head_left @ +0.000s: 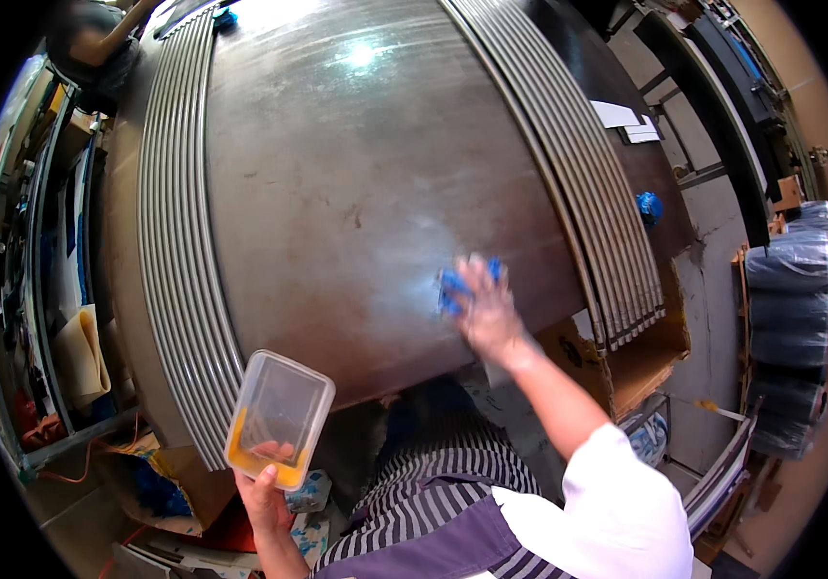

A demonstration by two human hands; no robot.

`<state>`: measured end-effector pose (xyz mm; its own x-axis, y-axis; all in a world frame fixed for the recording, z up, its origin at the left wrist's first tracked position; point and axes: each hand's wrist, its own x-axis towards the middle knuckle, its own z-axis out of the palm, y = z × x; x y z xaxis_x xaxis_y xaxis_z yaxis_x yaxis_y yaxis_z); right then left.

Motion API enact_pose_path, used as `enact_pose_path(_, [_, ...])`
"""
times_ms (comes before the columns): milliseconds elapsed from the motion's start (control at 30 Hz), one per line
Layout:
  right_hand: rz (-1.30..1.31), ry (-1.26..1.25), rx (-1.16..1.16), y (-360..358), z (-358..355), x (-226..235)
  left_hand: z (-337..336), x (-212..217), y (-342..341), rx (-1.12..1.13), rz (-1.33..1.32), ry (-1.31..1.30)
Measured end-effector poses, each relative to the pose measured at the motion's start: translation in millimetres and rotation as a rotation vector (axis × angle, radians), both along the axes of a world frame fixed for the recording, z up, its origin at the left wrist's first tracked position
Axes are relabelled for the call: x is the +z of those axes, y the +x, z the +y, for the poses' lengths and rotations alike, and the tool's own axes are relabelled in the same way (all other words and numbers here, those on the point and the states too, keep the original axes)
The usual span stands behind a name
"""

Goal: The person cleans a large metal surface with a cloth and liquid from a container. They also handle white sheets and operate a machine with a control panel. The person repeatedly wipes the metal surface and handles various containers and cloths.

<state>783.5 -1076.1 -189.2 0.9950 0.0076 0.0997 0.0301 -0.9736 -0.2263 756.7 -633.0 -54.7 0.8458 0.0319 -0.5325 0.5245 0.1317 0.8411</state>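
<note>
Blue cloth (454, 286), soft and limp, is being pressed flat by the right hand (487, 314) on the steel sheet (337, 193) at centre frame. The left hand (264, 492) is gripping the light, rigid clear plastic tub (279, 417) from below at lower left; the orange liquid inside could be spilling if tilted.

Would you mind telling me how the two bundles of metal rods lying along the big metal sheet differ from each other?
The left rod bundle lies on the left side of the metal sheet; the right rod bundle lies on its right side. The left bundle's near end reaches lower in the view, beside the clear plastic container in the left hand; the right bundle ends higher, right of the right hand pressing a blue cloth. Both are grey, parallel rods.
</note>
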Motion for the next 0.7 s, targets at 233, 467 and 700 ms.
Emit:
enact_pose_path(233, [-0.248, -0.098, -0.348, 141, -18, -39, -44, 8, 28, -0.017, -0.012, -0.067])
enact_pose_path(467, [0.082, -0.115, 0.012, 101, -6, -29, -49, 10, 34, 0.008, -0.026, -0.101])
enact_pose_path(700, [-0.127, -0.3, 0.01, 179, 125, -17, -47, 8, 35, 0.094, -0.072, -0.034])
